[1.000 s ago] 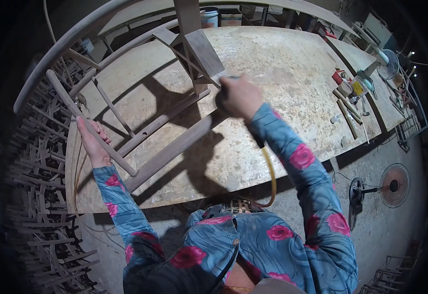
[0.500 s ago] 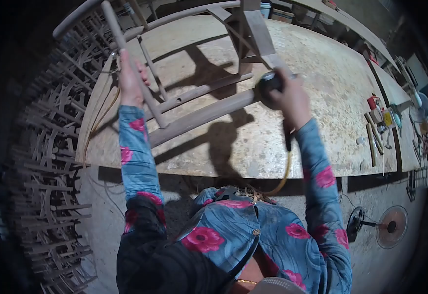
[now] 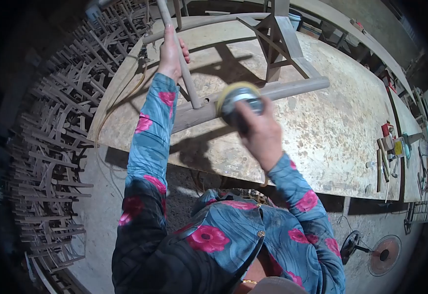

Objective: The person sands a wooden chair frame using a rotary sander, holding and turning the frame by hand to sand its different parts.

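Observation:
A brown wooden chair frame (image 3: pixel 297 87) lies on its side across the worktable. My left hand (image 3: pixel 171 55) is wrapped around one of its slanting rails (image 3: pixel 187 78), at the upper left. In my right hand (image 3: pixel 264 133) is a round orbital sander (image 3: pixel 241 104) with a yellowish pad edge, blurred by motion. The sander is tilted against the thick near leg, around its middle; whether the pad's whole face touches the wood is hidden. My fingers curl over the sander's top.
The worktable (image 3: pixel 322 142) has a pale, stained top. Many wooden frames (image 3: pixel 52 161) are stacked at the left. Sticks (image 3: pixel 383 159) and small items lie at the table's right. A fan (image 3: pixel 384 255) stands on the floor at lower right. A hose (image 3: pixel 120 100) runs along the left edge.
My right hand has brought the sander leftward along the thick leg, and its yellow-edged pad now shows. My left hand keeps its hold on the rail. The view has shifted, moving the chair frame rightward.

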A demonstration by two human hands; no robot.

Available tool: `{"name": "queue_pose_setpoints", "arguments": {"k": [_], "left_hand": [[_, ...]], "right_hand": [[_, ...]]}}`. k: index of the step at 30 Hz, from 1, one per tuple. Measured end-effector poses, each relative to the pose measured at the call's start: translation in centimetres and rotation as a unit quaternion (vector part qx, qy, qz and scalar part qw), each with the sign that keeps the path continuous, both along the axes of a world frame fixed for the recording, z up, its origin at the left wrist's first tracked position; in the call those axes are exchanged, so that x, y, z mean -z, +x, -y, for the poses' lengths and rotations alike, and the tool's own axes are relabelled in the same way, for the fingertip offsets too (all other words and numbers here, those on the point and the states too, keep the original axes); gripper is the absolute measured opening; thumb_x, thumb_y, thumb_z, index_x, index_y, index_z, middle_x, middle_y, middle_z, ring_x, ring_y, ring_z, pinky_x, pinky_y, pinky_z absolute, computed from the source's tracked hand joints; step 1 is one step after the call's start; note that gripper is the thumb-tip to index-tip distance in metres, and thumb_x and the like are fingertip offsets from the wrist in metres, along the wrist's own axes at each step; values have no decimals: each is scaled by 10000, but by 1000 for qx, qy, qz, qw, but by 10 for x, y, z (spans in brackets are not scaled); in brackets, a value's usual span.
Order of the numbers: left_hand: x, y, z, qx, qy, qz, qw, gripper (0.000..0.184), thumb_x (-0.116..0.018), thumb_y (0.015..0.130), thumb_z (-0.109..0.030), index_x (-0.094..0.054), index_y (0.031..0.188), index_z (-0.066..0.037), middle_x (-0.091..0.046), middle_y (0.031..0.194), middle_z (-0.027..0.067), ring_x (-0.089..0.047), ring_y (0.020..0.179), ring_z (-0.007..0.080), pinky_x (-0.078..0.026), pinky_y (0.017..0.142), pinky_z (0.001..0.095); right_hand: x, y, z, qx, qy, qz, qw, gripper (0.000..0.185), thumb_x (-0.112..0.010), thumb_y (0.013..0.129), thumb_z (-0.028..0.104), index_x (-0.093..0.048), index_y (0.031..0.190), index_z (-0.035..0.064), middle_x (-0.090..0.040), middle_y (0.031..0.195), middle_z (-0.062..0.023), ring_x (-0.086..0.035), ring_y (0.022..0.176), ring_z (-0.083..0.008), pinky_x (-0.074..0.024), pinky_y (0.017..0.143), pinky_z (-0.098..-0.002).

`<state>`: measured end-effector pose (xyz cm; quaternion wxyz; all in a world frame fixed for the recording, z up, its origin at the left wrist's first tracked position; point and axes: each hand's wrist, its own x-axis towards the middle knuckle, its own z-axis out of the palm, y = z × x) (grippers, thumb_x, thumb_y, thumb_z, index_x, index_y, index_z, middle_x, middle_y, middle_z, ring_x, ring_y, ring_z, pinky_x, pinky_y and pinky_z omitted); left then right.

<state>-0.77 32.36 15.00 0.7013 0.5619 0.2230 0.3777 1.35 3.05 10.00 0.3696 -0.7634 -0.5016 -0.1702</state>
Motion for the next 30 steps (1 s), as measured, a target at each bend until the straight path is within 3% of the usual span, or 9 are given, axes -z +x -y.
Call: {"name": "queue_pose_setpoints", "arguments": {"k": [2, 6, 10, 12, 15, 17, 22, 24, 30], "left_hand": [[-1, 0, 2, -4, 8, -3, 1000, 649, -376, 857, -733, -428, 658, -117, -431, 519, 22, -423, 416, 146, -384, 392, 294], [1, 2, 5, -9, 13, 4, 1000, 658, -366, 858, -736, -429, 659, -113, -430, 516, 28, -425, 414, 150, -382, 392, 297], [-1, 3, 8, -17, 7, 3, 1000, 657, -377, 858, -732, -430, 656, -109, -429, 511, 32, -422, 402, 151, -385, 387, 296], [2, 0, 14, -20, 3, 9, 1000, 658, -381, 857, -731, -431, 654, -107, -430, 509, 34, -421, 398, 151, -386, 384, 295], [3, -7, 33, -22, -6, 6, 1000, 647, -383, 852, -738, -414, 658, -121, -425, 526, 24, -407, 423, 132, -370, 395, 276], [4, -10, 43, -28, -8, 5, 1000, 658, -381, 847, -745, -418, 653, -117, -426, 521, 26, -410, 420, 133, -375, 394, 276], [4, -15, 53, -24, -7, 6, 1000, 685, -380, 833, -760, -440, 634, -107, -433, 502, 32, -419, 405, 132, -382, 379, 271], [5, -15, 57, -36, -9, 6, 999, 688, -382, 831, -761, -447, 635, -104, -434, 495, 30, -424, 401, 131, -379, 378, 268], [12, -25, 74, -46, 10, -7, 999, 714, -382, 813, -784, -456, 617, -102, -424, 474, 23, -435, 394, 126, -377, 379, 264]], "right_hand": [[0, 35, 18, 88, 0, -48, 995, 667, -767, 625, 91, -565, 1239, 254, -463, 1221, -247, -639, 885, -380, -552, 751, -415], [-43, 95, 22, 213, -71, -52, 973, 467, -667, 759, 215, -544, 1209, 224, -521, 1009, -223, -625, 834, -416, -533, 747, -457], [-61, 69, -12, 62, -140, 3, 988, 401, -647, 788, 273, -568, 1178, 224, -543, 969, -235, -627, 832, -415, -530, 756, -461], [-77, 43, -31, 4, -254, -9, 967, 436, -647, 797, 309, -540, 1202, 189, -575, 926, -201, -627, 825, -385, -519, 774, -443], [-79, 40, -67, -88, -289, 31, 953, 461, -657, 780, 314, -533, 1199, 168, -613, 898, -201, -638, 795, -376, -523, 754, -434], [-87, 34, -84, -149, -422, -43, 893, 464, -655, 774, 321, -531, 1187, 149, -647, 886, -191, -649, 796, -358, -520, 744, -424], [-82, 31, -73, -175, -425, -23, 888, 452, -659, 774, 298, -530, 1178, 141, -648, 905, -191, -646, 818, -362, -516, 745, -428], [-78, 17, -57, -135, -374, 46, 917, 440, -656, 787, 302, -528, 1180, 151, -623, 920, -209, -631, 828, -389, -517, 747, -441], [-75, -22, -14, -139, -349, -4, 927, 402, -691, 785, 219, -533, 1153, 182, -497, 978, -216, -624, 759, -407, -538, 696, -447]]}}
